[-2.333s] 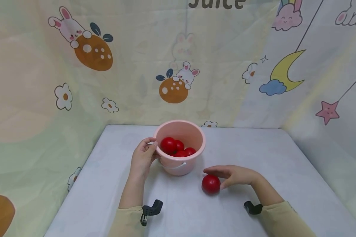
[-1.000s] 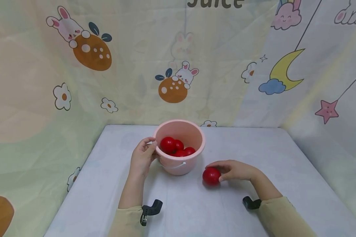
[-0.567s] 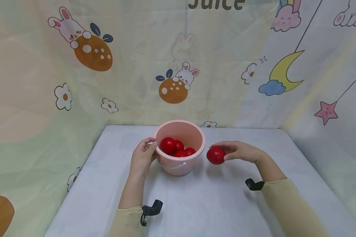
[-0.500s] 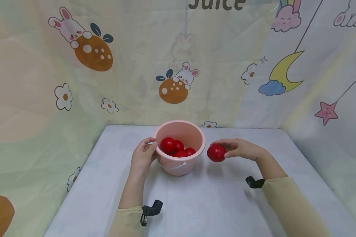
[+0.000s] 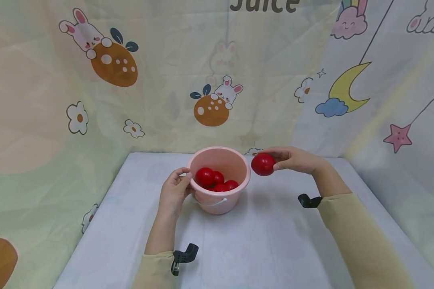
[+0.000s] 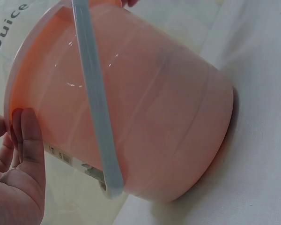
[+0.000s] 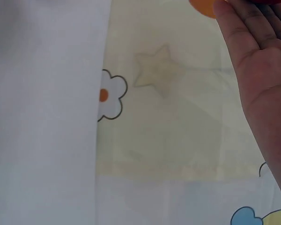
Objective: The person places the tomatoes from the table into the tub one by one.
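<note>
One white table (image 5: 275, 249) carries a pink bucket (image 5: 220, 200) near its far middle, cartoon-printed curtains (image 5: 166, 80) hanging behind and to both sides. Inside the bucket lie several red balls (image 5: 217, 179). The left hand (image 5: 173, 194) grips the bucket's rim on its left side, thumb curled over the edge, just as it did in the earlier views. The right hand (image 5: 293, 159) grasps one more red ball (image 5: 263, 164) with curled fingers; half a second ago that ball hung lower, beside the bucket's wall, and now it is raised to just right of the rim, clear of the table.
</note>
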`<state>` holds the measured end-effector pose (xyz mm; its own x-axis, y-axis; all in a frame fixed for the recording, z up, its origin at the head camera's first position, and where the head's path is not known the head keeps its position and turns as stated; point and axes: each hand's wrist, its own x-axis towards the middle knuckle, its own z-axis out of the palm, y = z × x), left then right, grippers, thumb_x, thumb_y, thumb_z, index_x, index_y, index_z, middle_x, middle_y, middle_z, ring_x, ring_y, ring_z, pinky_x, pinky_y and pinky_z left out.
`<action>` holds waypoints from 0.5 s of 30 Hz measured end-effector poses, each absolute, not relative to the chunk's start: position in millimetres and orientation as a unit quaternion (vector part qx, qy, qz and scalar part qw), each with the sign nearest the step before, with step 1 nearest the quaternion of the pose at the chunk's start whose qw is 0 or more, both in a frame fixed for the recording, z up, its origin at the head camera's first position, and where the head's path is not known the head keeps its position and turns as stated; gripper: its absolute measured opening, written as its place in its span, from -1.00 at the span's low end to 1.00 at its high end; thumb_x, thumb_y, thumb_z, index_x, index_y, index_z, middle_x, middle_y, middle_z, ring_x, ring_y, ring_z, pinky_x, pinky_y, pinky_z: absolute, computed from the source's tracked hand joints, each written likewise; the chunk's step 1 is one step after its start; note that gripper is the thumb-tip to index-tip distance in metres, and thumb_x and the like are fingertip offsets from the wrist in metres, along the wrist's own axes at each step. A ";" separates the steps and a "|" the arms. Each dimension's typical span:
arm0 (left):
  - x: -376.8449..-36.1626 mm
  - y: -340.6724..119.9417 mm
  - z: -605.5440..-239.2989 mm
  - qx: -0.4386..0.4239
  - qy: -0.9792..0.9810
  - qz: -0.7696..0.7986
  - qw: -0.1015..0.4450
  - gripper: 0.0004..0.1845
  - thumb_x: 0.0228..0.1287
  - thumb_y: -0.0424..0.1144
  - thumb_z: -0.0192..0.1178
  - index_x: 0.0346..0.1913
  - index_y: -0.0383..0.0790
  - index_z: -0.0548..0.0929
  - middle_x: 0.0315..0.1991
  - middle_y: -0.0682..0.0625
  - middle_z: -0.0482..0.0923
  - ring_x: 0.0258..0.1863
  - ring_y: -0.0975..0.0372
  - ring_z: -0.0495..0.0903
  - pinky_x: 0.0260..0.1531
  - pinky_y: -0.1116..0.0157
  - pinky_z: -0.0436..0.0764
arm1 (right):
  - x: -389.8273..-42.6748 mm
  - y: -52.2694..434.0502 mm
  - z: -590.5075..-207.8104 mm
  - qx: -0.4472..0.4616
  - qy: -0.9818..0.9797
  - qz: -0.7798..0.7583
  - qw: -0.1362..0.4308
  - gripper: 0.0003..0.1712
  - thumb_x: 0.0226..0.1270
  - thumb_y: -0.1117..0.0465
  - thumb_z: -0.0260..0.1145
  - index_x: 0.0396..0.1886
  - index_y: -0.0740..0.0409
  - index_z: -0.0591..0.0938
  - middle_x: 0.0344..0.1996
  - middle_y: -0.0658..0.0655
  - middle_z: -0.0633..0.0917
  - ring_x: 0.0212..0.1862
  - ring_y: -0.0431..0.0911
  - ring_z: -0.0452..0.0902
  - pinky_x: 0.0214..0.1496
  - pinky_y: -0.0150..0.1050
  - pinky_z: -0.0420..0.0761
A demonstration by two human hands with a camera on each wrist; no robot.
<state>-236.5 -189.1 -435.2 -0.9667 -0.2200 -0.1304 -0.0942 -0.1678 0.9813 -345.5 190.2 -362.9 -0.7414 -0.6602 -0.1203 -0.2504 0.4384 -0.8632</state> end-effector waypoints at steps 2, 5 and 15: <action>-236.3 -189.2 -434.8 0.123 -0.645 -0.753 0.041 -0.70 0.37 -0.12 0.25 0.12 0.04 0.59 -0.16 -0.15 0.58 -0.20 0.08 0.68 -0.10 0.29 0.72 | -349.1 184.4 -356.0 -0.280 0.820 -0.445 0.225 -0.21 0.14 0.11 0.50 0.39 -0.14 0.43 0.33 0.09 0.48 0.35 0.16 0.34 0.16 0.05 0.62; -236.3 -189.4 -434.4 0.123 -0.645 -0.753 0.040 -0.71 0.36 -0.12 0.25 0.11 0.04 0.59 -0.16 -0.16 0.58 -0.20 0.07 0.68 -0.10 0.29 0.72 | -354.7 173.5 -346.8 -0.281 0.821 -0.438 0.235 -0.21 0.14 0.08 0.51 0.39 -0.15 0.43 0.32 0.06 0.49 0.35 0.13 0.35 0.19 0.04 0.60; -238.3 -189.9 -435.9 0.120 -0.640 -0.758 0.037 -0.72 0.35 -0.12 0.27 0.09 0.03 0.59 -0.20 -0.14 0.59 -0.22 0.09 0.67 -0.11 0.30 0.72 | -371.1 129.2 -320.5 -0.292 0.805 -0.431 0.285 -0.26 0.20 0.08 0.46 0.40 -0.13 0.43 0.31 0.08 0.51 0.35 0.08 0.36 0.24 0.03 0.57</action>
<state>-238.3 -189.9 -435.9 -0.9684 -0.2102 -0.1340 -0.0970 -0.1775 0.9793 -371.1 129.2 -320.5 -0.6666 -0.7163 -0.2063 -0.2249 0.4571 -0.8605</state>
